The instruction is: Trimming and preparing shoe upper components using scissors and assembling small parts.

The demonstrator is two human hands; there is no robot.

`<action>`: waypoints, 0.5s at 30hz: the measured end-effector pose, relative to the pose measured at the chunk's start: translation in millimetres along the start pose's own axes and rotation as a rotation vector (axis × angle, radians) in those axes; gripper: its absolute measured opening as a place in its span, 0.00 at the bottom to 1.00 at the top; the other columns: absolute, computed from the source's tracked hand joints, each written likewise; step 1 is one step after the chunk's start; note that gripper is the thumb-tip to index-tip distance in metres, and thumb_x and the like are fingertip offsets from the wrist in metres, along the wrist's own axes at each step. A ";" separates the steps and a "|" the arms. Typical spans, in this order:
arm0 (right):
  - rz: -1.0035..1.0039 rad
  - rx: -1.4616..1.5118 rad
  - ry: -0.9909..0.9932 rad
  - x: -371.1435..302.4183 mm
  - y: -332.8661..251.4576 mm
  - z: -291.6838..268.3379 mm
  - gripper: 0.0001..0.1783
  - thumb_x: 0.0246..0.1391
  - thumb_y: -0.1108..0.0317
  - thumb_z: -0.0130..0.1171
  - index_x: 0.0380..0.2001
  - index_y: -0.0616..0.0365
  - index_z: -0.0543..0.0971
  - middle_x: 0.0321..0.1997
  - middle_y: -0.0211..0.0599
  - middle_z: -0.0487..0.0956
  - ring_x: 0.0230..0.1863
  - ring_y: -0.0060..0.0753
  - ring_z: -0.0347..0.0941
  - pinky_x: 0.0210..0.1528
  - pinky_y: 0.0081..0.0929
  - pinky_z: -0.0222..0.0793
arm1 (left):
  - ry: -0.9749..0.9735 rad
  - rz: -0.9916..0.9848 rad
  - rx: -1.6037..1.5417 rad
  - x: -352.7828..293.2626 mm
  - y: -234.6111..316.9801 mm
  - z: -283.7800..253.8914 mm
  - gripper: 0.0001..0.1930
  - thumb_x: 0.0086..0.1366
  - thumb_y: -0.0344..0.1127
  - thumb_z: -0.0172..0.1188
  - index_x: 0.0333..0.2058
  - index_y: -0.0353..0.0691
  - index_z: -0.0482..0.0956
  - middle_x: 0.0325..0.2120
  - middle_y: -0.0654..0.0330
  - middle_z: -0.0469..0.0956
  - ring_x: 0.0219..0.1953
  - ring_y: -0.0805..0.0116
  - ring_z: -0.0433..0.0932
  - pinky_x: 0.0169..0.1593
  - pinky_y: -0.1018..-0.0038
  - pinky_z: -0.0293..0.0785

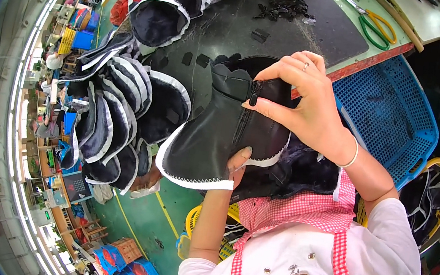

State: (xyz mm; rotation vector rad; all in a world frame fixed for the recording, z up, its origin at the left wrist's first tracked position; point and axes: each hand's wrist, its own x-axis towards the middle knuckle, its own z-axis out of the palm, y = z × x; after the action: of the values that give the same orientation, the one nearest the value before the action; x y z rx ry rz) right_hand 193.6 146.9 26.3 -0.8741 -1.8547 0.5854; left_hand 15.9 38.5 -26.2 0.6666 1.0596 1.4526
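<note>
A black boot upper [200, 140] with a white zigzag-stitched lower edge is held up in front of me. A black zipper [242, 126] runs down its side from the scalloped collar. My right hand [305, 101] is closed, its thumb and index finger pinching the zipper's top end by the black zipper pull [254, 93]. At the lower opening, my left hand [238, 162] grips the upper; its thumb presses on the outside near the zipper's bottom, and its other fingers are hidden behind or inside the upper.
A pile of white-edged boot uppers [113, 107] lies left, and a row of more uppers [160, 21] far left. On the dark tabletop [222, 32] are small black pieces [287, 4] and scissors [371, 24]. A blue plastic basket [385, 103] stands right, beside the table edge.
</note>
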 end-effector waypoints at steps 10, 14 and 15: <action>0.236 0.620 0.449 1.6 25.0 21.8 0.11 0.50 0.78 0.64 0.37 0.63 0.76 0.34 0.26 0.76 0.38 0.17 0.72 0.43 0.17 0.67 | -0.045 0.367 0.090 19.8 11.3 28.5 0.37 0.49 0.20 0.67 0.58 0.36 0.62 0.54 0.58 0.68 0.54 0.66 0.70 0.58 0.66 0.67; 0.327 0.572 -0.121 -19.3 44.9 5.8 0.10 0.53 0.68 0.65 0.35 0.60 0.79 0.32 0.29 0.80 0.35 0.17 0.74 0.39 0.21 0.71 | -0.006 0.550 0.614 84.4 82.1 23.3 0.33 0.61 0.20 0.59 0.63 0.34 0.56 0.44 0.56 0.75 0.44 0.72 0.75 0.47 0.77 0.72; 0.234 0.363 -0.186 -15.0 56.5 -11.6 0.11 0.55 0.66 0.62 0.39 0.60 0.80 0.35 0.30 0.80 0.37 0.17 0.74 0.40 0.21 0.71 | -0.182 0.460 0.665 90.7 100.8 14.8 0.38 0.60 0.18 0.57 0.66 0.39 0.50 0.47 0.54 0.75 0.46 0.70 0.75 0.49 0.77 0.72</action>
State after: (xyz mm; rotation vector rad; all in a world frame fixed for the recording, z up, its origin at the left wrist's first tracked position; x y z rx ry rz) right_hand 226.0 170.9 -17.6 -0.8157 -1.7418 1.1434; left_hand -33.2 136.8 54.5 1.5702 1.3045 1.3686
